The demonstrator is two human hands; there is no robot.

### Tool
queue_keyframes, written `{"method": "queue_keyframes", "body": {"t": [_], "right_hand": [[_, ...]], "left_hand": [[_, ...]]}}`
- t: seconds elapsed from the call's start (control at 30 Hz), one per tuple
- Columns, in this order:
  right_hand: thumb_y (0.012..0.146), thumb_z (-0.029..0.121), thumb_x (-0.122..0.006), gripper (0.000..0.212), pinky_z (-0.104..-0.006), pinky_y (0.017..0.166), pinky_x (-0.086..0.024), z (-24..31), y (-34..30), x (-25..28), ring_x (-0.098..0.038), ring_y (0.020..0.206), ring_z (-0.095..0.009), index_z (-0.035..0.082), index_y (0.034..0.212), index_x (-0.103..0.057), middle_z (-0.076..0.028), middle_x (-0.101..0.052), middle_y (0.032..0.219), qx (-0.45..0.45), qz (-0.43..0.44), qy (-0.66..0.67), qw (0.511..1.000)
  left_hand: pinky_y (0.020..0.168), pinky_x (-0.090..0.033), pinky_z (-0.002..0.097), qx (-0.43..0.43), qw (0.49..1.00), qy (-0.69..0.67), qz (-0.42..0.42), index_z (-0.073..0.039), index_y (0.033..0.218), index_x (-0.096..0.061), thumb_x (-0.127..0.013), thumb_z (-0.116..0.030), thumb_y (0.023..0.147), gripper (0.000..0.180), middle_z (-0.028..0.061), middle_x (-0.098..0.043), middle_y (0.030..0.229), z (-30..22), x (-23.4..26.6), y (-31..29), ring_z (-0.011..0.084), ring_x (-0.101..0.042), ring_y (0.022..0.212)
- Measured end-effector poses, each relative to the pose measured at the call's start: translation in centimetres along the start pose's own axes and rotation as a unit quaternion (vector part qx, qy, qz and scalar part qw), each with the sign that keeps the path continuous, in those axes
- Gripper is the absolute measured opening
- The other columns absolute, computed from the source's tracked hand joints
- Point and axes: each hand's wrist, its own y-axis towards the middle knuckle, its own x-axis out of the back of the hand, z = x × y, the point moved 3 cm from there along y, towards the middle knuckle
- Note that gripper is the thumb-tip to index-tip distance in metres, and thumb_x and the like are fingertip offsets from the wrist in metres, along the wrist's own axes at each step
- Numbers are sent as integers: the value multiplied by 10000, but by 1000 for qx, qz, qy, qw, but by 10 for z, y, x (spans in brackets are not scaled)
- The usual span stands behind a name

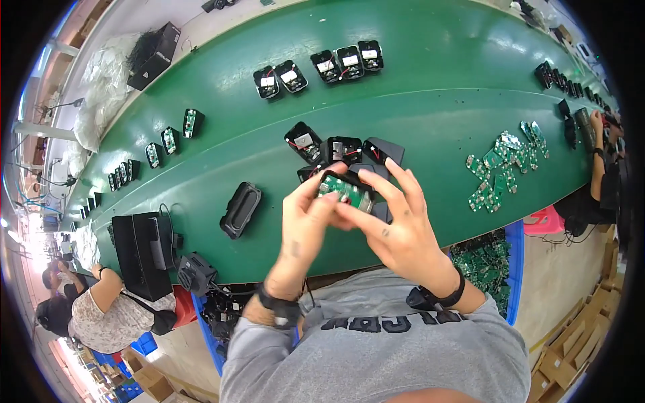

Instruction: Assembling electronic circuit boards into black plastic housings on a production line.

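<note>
Over the middle of the bench I hold a green circuit board set against a small black housing. Its left end is gripped by my left hand, with the thumb on the board. My right hand closes on the other end, thumb at the near edge and fingers reaching over the far side. My fingers cover much of the housing. Just beyond my hands lie several black housings, including one with a white block and red wire, and a plain black one.
An empty black tray lies left of my hands. Loose circuit boards are heaped at right. Filled housings stand along the back. A blue bin of boards is below the bench edge. Co-workers sit at left and right.
</note>
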Motion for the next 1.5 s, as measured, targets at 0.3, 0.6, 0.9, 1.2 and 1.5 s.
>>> {"method": "queue_keyframes", "body": {"t": [0.3,0.6,0.9,1.2,1.5], "right_hand": [[753,45,-684,335,-440,1018,-411,-41,-9,57,-516,1224,-330,97,1084,-694,-94,-596,1252,-68,-42,25,996],[756,118,-726,338,-458,1097,-308,-141,-66,78,-314,1355,-389,66,1085,-666,-126,-480,1383,-267,-52,-290,917],[715,136,-717,176,-494,949,-392,-170,-68,67,-465,1230,-364,120,868,-633,-38,-619,1080,-210,-72,-212,952],[828,244,-680,208,-604,1059,-296,-124,-61,31,-354,1348,-347,142,994,-608,-92,-499,1292,-143,-111,-152,972],[776,483,-713,531,-618,1081,-217,-135,-62,31,-275,1371,-363,89,1117,-607,-92,-472,1304,-241,-140,-237,931]], "left_hand": [[684,-522,302,-260,700,655,-112,-59,1298,-496,-591,-87,895,415,139,-631,990,-102,47,36,175,-647,778],[783,-522,364,-9,775,632,-30,-46,1284,-569,-556,-78,878,407,217,-644,1045,-121,195,188,317,-668,830],[677,-458,449,-271,681,676,-78,31,835,-625,-618,-284,882,318,219,-624,778,-94,150,223,386,-586,722],[609,-489,291,-257,775,574,-54,-16,1061,-594,-641,-14,828,238,96,-642,704,-88,153,244,160,-625,639],[693,-489,265,-220,791,570,-28,-37,1133,-528,-606,55,828,328,78,-608,826,-93,132,212,140,-615,773]]}}
